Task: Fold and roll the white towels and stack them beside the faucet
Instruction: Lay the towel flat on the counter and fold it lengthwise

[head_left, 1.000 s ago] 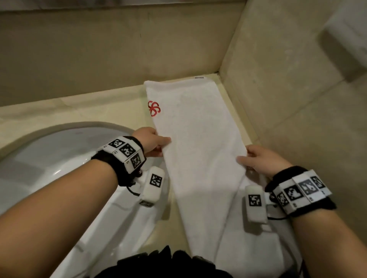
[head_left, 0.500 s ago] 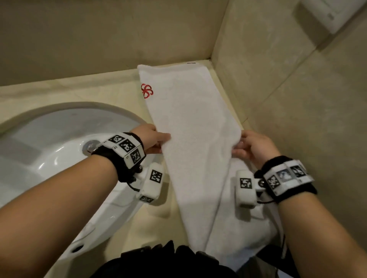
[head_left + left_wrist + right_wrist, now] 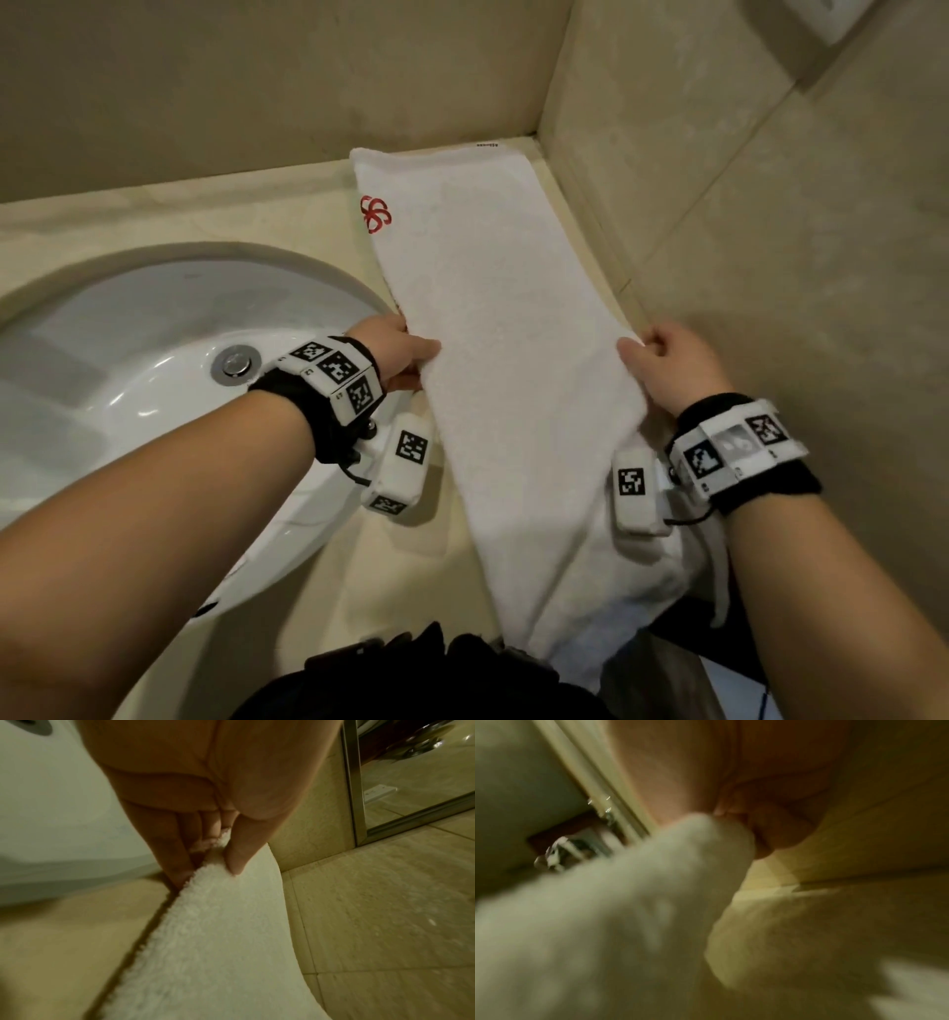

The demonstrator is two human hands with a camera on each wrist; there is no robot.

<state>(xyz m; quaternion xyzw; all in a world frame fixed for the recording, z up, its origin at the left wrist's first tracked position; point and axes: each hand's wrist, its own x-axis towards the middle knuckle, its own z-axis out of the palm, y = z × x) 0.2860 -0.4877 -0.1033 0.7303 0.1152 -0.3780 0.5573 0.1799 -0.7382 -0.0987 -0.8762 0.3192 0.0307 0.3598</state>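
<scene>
A long white towel (image 3: pixel 493 318) with a red emblem (image 3: pixel 375 214) lies folded lengthwise on the beige counter, its far end against the back wall. Its near part hangs over the counter's front edge. My left hand (image 3: pixel 405 354) pinches the towel's left edge, thumb on top and fingers beneath, as the left wrist view shows on the towel (image 3: pixel 213 923). My right hand (image 3: pixel 662 360) grips the right edge, lifted a little off the counter; the right wrist view is blurred, with the towel (image 3: pixel 628 902) bunched at the fingers. No faucet appears in the head view.
A white oval sink (image 3: pixel 128 370) with a chrome drain (image 3: pixel 236 364) sits left of the towel. Tiled walls close the corner behind and to the right (image 3: pixel 744 257). A mirror edge with a reflected faucet (image 3: pixel 421 746) shows in the left wrist view.
Both hands have kept their hold on the towel's edges, and the right edge has lifted and drawn slightly inward. The head camera tilted down and left, bringing more of the sink into view.
</scene>
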